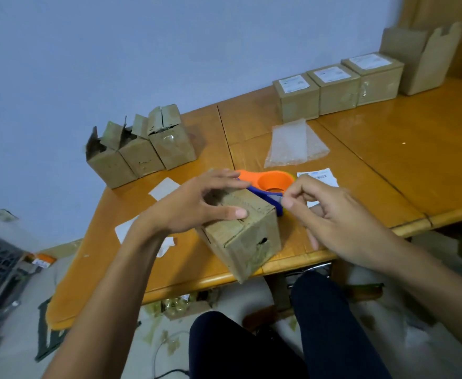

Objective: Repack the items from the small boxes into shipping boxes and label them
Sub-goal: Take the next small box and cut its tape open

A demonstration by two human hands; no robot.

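Box [247,237] | left grip [194,206] loosely spread, resting on top | right grip [336,225] pinches tape dispenser [272,184]

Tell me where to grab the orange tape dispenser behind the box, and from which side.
Probably best to take the tape dispenser by its orange handle, coming down from above on the far side of the box. The handle sticks out free there; the blue end is tight against the box, beside the right hand.
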